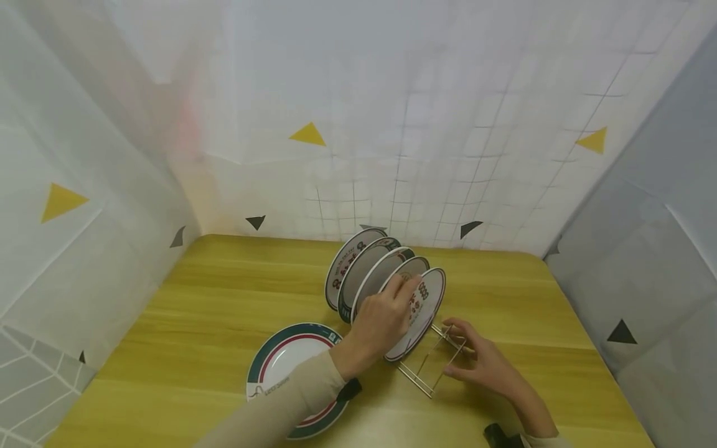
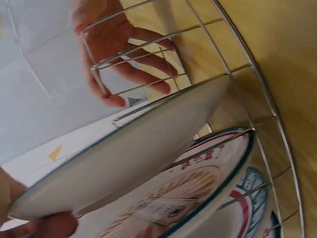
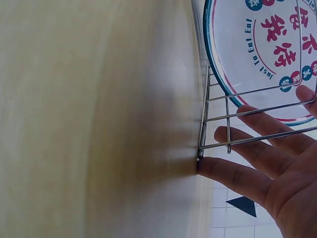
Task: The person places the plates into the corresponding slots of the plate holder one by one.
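Note:
My left hand [image 1: 381, 317] pinches the rim of the rightmost plate [image 1: 427, 295], its thumb and fingers [image 2: 54, 225] at the edge. This plate leans in a metal wire rack [image 1: 417, 378], with its pale back [image 2: 124, 158] toward the left wrist camera. Red characters and a green-and-red rim mark its face [image 3: 237, 44]. Several more plates [image 1: 364, 261] stand tilted behind it in a row. At the rack's right end, my right hand [image 1: 482, 361] touches the wires, thumb and fingers on opposite sides. Those fingers [image 3: 237, 178] look fairly straight and spread along the wires.
A white plate with a green and red rim [image 1: 263, 354] lies flat on the wooden table [image 1: 213, 298], partly hidden under my left forearm. White sheeting [image 1: 358, 186] with yellow and black triangles stands behind the table and along both sides.

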Demonstrator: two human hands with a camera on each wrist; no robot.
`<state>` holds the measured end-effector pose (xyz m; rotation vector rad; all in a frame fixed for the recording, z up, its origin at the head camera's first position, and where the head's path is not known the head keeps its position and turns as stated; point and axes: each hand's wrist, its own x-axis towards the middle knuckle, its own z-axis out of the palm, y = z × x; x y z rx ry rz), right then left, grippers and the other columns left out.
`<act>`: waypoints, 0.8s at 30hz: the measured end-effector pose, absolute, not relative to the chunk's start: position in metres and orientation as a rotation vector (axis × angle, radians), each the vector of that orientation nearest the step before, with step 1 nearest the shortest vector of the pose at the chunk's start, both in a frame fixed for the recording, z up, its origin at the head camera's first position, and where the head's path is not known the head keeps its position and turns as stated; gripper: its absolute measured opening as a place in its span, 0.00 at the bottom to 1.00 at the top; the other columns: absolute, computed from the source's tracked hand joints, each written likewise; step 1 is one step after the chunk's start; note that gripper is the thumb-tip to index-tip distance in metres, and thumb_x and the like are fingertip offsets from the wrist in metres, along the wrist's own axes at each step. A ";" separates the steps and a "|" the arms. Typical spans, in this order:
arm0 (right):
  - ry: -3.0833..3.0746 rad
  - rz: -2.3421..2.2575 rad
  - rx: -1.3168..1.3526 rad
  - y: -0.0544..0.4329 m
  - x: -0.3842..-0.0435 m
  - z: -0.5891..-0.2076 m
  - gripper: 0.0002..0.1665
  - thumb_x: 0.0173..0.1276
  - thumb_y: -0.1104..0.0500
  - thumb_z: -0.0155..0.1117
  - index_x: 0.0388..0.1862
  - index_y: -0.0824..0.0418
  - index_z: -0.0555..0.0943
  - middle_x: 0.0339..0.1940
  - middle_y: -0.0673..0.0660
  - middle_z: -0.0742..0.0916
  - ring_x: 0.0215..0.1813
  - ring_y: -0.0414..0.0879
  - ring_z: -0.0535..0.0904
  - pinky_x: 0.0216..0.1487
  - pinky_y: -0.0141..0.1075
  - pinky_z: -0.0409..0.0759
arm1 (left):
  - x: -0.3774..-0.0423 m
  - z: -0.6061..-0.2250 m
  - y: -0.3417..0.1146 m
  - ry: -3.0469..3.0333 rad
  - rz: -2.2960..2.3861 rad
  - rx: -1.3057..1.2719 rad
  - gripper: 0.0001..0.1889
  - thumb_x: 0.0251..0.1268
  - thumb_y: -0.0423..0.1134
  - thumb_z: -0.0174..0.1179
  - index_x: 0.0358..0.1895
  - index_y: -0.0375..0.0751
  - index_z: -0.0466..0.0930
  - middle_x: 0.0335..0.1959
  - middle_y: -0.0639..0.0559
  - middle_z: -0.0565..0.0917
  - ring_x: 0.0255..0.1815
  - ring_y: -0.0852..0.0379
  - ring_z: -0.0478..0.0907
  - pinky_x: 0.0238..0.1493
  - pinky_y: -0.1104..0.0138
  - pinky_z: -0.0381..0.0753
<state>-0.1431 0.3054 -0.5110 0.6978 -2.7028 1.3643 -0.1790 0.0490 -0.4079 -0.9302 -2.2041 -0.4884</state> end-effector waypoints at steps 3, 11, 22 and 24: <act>-2.703 1.364 0.695 0.305 -0.142 -0.510 0.48 0.55 0.58 0.77 0.71 0.50 0.62 0.65 0.70 0.76 0.59 0.71 0.76 0.51 0.61 0.79 | -0.176 -0.400 0.045 -2.189 -0.496 -0.923 0.19 0.61 0.35 0.64 0.55 0.39 0.77 0.39 0.49 0.79 0.18 0.62 0.75 0.15 0.74 0.73; -2.706 1.363 0.675 0.303 -0.141 -0.509 0.49 0.54 0.58 0.78 0.71 0.51 0.62 0.65 0.70 0.76 0.59 0.71 0.76 0.52 0.62 0.78 | -0.171 -0.363 0.010 -2.091 -0.675 -0.942 0.09 0.63 0.33 0.63 0.45 0.35 0.80 0.33 0.49 0.80 0.20 0.64 0.73 0.17 0.80 0.69; -2.717 1.349 0.677 0.304 -0.141 -0.509 0.48 0.55 0.57 0.77 0.72 0.51 0.62 0.65 0.69 0.76 0.60 0.70 0.77 0.53 0.60 0.78 | -0.160 -0.373 -0.071 -2.148 -0.980 -1.153 0.13 0.59 0.31 0.67 0.48 0.40 0.82 0.29 0.56 0.80 0.27 0.67 0.75 0.26 0.80 0.76; -2.718 1.350 0.675 0.305 -0.141 -0.509 0.48 0.55 0.57 0.77 0.72 0.51 0.62 0.65 0.69 0.76 0.60 0.70 0.76 0.53 0.61 0.78 | -0.160 -0.384 -0.086 -2.177 -1.017 -1.184 0.12 0.60 0.32 0.67 0.48 0.42 0.82 0.29 0.57 0.80 0.28 0.67 0.75 0.27 0.80 0.76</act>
